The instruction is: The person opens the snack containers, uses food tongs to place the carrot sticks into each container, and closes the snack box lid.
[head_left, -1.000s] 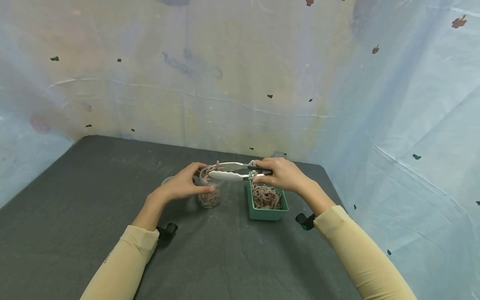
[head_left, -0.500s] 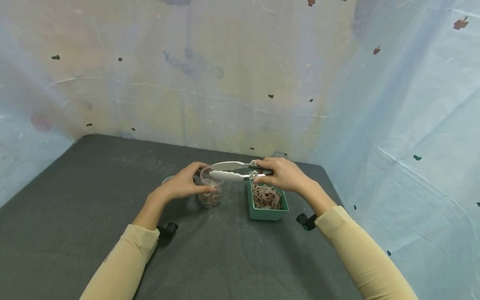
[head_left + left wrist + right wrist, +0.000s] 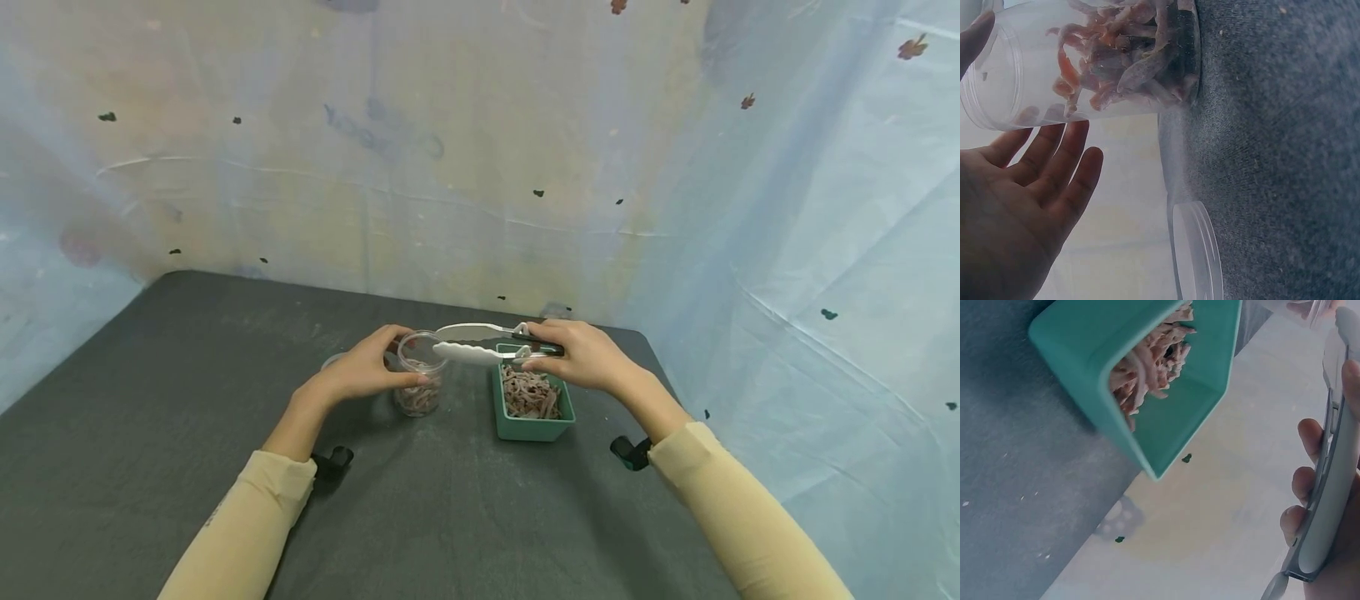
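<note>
My left hand (image 3: pixel 360 367) holds a clear plastic jar (image 3: pixel 418 392) upright on the table, thumb on one side and fingers on the other. Pinkish-brown strips that look like meat (image 3: pixel 1129 56) fill its lower part. My right hand (image 3: pixel 581 354) grips white-tipped tongs (image 3: pixel 468 353). Their two arms stand apart with nothing between them, tips just right of the jar's mouth. Beneath the tongs and right hand is a green rectangular container (image 3: pixel 534 429) with more such strips (image 3: pixel 528 392).
A round clear lid (image 3: pixel 1197 250) lies on the dark table (image 3: pixel 450 517) behind the left hand. A small pale object (image 3: pixel 555 310) sits at the table's back edge. Plastic sheeting (image 3: pixel 450 167) hangs along the back and right side.
One second ago the tongs held strips over the jar's mouth. Those dropped in, and the tongs came out bare. The right hand has since shifted right; the left hand stays on the jar.
</note>
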